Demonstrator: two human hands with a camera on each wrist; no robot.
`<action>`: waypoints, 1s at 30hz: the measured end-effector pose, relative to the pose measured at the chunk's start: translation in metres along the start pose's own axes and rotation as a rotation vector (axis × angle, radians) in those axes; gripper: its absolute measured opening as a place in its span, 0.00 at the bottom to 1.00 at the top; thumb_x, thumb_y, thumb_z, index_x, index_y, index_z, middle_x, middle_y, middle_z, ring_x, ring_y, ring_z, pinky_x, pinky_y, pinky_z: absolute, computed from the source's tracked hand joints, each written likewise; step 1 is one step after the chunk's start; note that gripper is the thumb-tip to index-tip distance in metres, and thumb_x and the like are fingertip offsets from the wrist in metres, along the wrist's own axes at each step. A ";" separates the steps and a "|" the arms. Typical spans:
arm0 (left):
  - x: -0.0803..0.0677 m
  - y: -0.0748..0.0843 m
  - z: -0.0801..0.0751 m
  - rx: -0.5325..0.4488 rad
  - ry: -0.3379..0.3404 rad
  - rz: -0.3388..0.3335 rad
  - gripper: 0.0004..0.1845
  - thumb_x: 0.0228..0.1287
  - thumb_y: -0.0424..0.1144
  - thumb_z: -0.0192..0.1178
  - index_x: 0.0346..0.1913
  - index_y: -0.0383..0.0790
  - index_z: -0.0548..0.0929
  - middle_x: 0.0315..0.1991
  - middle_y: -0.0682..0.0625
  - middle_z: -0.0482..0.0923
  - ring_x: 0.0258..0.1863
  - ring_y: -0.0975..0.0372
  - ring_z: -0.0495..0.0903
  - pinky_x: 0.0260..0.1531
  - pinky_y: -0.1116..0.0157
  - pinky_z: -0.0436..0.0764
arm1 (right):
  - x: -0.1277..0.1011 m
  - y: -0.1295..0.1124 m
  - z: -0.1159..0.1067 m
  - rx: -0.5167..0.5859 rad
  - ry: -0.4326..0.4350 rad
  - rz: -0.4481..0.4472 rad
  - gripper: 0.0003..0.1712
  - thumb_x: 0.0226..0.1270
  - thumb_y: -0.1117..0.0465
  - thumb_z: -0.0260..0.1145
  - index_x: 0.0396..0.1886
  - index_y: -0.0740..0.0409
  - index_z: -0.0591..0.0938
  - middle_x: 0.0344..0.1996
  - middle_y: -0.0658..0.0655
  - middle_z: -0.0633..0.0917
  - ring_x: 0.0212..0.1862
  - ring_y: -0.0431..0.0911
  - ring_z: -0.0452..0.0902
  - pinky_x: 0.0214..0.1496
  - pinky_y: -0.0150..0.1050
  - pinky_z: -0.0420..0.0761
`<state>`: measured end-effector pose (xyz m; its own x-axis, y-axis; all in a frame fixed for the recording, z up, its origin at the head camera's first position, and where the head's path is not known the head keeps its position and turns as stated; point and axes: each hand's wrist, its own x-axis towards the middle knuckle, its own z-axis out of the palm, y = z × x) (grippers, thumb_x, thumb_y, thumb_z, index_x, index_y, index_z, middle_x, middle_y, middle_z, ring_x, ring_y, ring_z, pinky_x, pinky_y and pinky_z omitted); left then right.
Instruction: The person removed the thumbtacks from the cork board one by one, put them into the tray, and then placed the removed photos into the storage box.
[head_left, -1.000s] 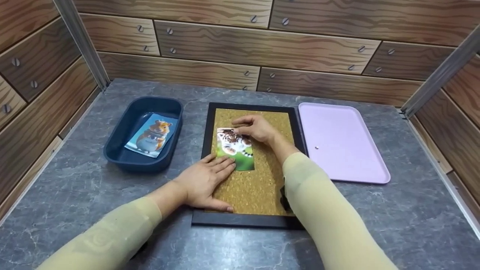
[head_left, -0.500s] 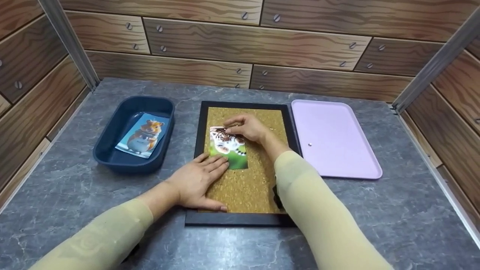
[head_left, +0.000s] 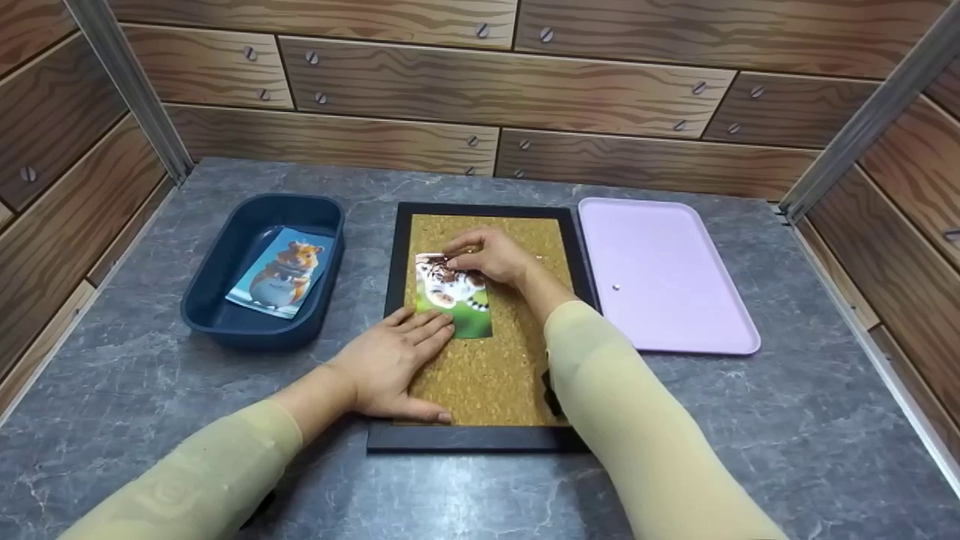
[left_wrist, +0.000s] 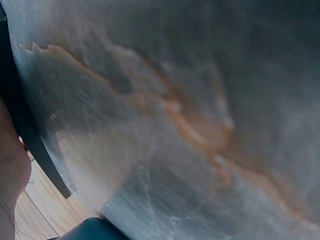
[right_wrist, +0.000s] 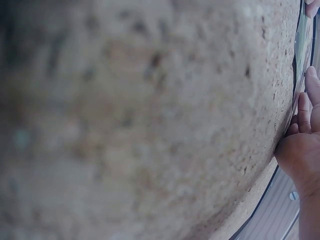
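A picture card (head_left: 472, 321) with a white-and-brown animal on green lies on a black-framed cork board (head_left: 487, 382). My left hand (head_left: 390, 367) rests flat on the board's left side, fingertips over the card's lower left part and thumb spread toward the near edge. At the card's top, my right hand (head_left: 499, 259) presses with its thumb tip while the index finger extends just above the top edge. Whatever lies under that thumb is hidden. In the right wrist view, the right hand (right_wrist: 305, 145) shows at the right edge, low over the cork (right_wrist: 150, 120).
Left of the board stands a dark blue container (head_left: 262, 339) with a hamster picture card (head_left: 285, 274) in it. On the right, a lilac tray (head_left: 675, 277) lies against the frame, bearing one small shiny bead-like piece (head_left: 616, 287). Wood-patterned walls (head_left: 390, 82) enclose the grey marbled table (head_left: 135, 375).
The head view has turned slightly, so the whole scene sits further left. Both hands keep their places on the card and board.
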<state>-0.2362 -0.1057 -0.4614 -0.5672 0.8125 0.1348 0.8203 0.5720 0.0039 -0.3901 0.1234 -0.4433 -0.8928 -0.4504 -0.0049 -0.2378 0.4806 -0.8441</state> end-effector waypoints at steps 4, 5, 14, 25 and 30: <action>0.000 0.000 0.000 -0.002 -0.005 -0.003 0.65 0.62 0.86 0.45 0.81 0.31 0.63 0.81 0.37 0.61 0.81 0.47 0.60 0.79 0.44 0.56 | 0.001 0.000 -0.001 -0.041 0.000 -0.005 0.18 0.68 0.65 0.76 0.57 0.61 0.90 0.66 0.62 0.82 0.72 0.55 0.72 0.77 0.45 0.66; 0.000 0.000 0.000 -0.002 -0.006 -0.003 0.65 0.62 0.86 0.45 0.81 0.31 0.63 0.81 0.37 0.61 0.81 0.47 0.60 0.79 0.44 0.56 | 0.001 0.001 -0.001 -0.052 -0.001 -0.006 0.18 0.68 0.64 0.76 0.57 0.60 0.90 0.66 0.62 0.82 0.72 0.55 0.72 0.78 0.46 0.65; -0.001 -0.001 0.000 -0.007 -0.013 -0.007 0.65 0.62 0.86 0.45 0.81 0.31 0.63 0.81 0.37 0.61 0.81 0.47 0.59 0.79 0.44 0.55 | 0.002 0.001 -0.001 -0.118 -0.016 -0.022 0.18 0.69 0.62 0.76 0.58 0.58 0.90 0.66 0.61 0.82 0.72 0.55 0.72 0.78 0.47 0.65; -0.001 -0.001 0.000 -0.006 -0.006 -0.001 0.65 0.62 0.86 0.46 0.81 0.31 0.63 0.81 0.37 0.61 0.81 0.47 0.59 0.79 0.43 0.57 | 0.003 0.003 -0.002 -0.110 -0.023 -0.028 0.18 0.69 0.63 0.76 0.58 0.59 0.90 0.67 0.60 0.82 0.72 0.55 0.72 0.79 0.48 0.62; -0.001 0.000 0.000 -0.002 0.001 0.002 0.65 0.62 0.86 0.45 0.81 0.31 0.64 0.81 0.37 0.61 0.81 0.47 0.60 0.79 0.43 0.57 | 0.002 0.002 -0.002 -0.103 -0.024 -0.021 0.18 0.69 0.63 0.76 0.57 0.60 0.90 0.67 0.61 0.81 0.72 0.55 0.72 0.79 0.48 0.63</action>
<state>-0.2357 -0.1066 -0.4617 -0.5657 0.8134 0.1355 0.8214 0.5703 0.0060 -0.3933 0.1253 -0.4437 -0.8779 -0.4789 -0.0017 -0.2957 0.5450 -0.7846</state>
